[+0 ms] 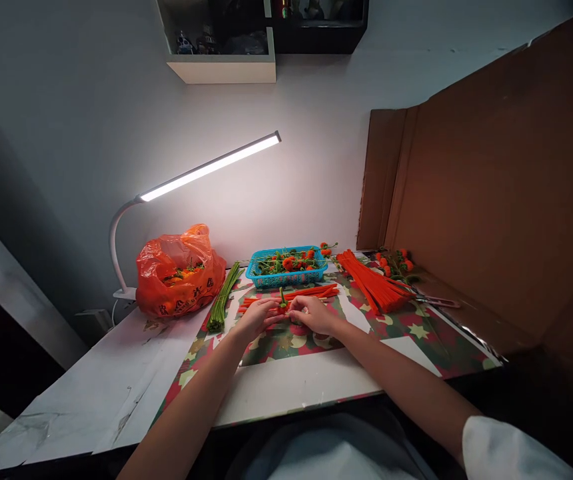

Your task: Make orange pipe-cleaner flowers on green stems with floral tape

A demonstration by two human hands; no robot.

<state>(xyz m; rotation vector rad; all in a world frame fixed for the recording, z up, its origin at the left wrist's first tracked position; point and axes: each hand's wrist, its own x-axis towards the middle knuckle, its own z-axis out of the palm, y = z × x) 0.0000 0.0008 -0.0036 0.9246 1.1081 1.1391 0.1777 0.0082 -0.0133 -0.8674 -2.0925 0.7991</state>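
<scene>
Both my hands meet over the patterned paper (416,333) on the desk. My left hand (256,319) and my right hand (314,313) are closed in a pinch round a small orange and green pipe-cleaner piece (283,305) held between them. Just behind them lie loose orange pipe cleaners (311,292). A blue basket (286,267) of finished orange and green flowers stands further back. A bundle of green pipe cleaners (222,299) lies left of my left hand.
An orange plastic bag (179,272) sits at back left beside a white desk lamp (116,253). A thick bundle of orange pipe cleaners (374,283), more flowers (394,261) and scissors (436,302) lie right. Cardboard (491,200) walls the right side.
</scene>
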